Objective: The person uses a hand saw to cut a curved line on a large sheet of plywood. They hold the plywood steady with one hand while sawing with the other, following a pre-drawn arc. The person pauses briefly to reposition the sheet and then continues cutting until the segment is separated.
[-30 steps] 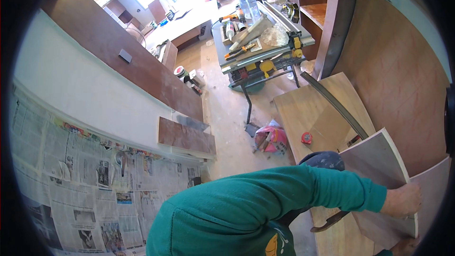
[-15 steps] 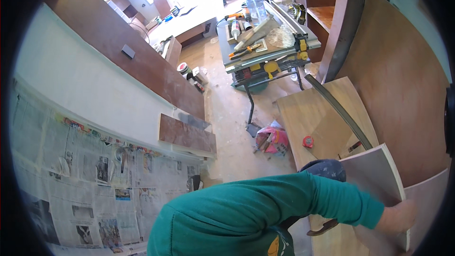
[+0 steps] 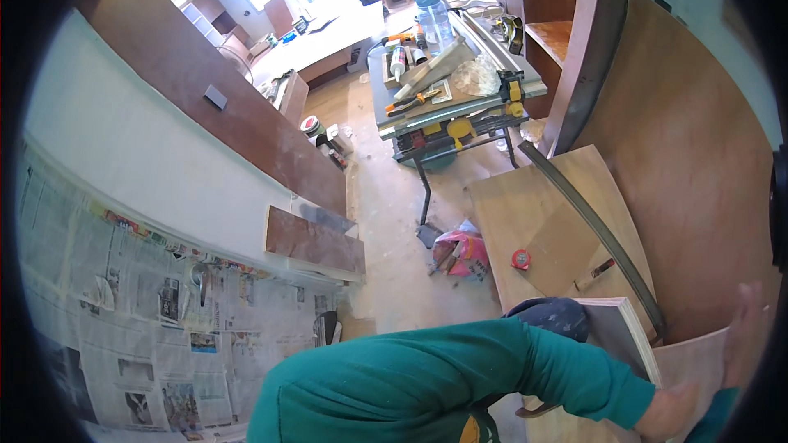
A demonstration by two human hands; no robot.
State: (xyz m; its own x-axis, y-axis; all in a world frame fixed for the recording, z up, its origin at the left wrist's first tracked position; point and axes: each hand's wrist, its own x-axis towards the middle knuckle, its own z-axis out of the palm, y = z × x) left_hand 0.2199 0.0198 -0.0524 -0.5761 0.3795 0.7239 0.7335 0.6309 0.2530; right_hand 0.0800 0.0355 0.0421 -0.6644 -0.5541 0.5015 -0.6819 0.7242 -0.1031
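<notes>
newspaper (image 3: 148,344), closely printed, illustrated; left hand (image 3: 675,407) beside board (image 3: 616,332)

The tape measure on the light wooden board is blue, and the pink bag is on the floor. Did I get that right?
Not quite: the tape measure is red, not blue, as the head view shows. It does lie on the light wooden board, and the pink bag is on the floor.

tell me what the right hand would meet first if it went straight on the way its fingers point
Probably the tall brown panel: the right hand points up toward it, though blur leaves the depth between them unclear.
</notes>
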